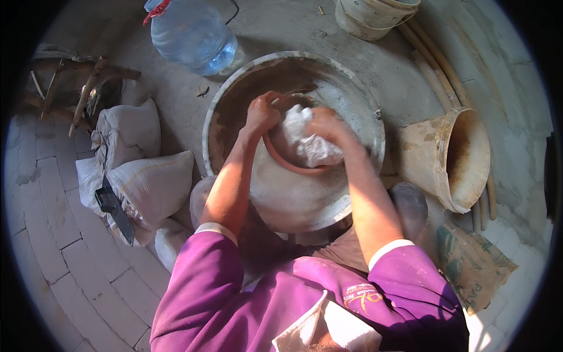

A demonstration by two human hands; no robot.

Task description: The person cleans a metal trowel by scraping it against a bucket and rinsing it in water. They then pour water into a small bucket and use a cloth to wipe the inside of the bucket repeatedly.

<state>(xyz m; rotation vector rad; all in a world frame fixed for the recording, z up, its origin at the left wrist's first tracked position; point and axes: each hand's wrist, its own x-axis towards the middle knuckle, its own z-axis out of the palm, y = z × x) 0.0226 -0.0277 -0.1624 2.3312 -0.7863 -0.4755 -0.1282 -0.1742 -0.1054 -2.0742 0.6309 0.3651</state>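
Between my knees stands a wide round basin (299,205) with a whitish, crusted rim. Inside it sits a reddish-brown clay pot (282,161), its rounded rim partly hidden by my hands. My left hand (264,111) is closed on the far left part of the pot's rim. With my right hand (328,124) I hold a bunched white cloth (319,151) over the pot's mouth; the fingers are slightly blurred. Pale, foamy-looking liquid (337,94) shows in the basin's far right side.
A large clear water jug (190,38) stands beyond the basin. Stuffed white sacks (149,182) lie at left, with a dark flat-bladed tool (117,214) on them. At right are a tipped dirty bucket (425,155), long poles (434,56) and a crumpled paper bag (472,264). Another bucket (369,17) stands far right.
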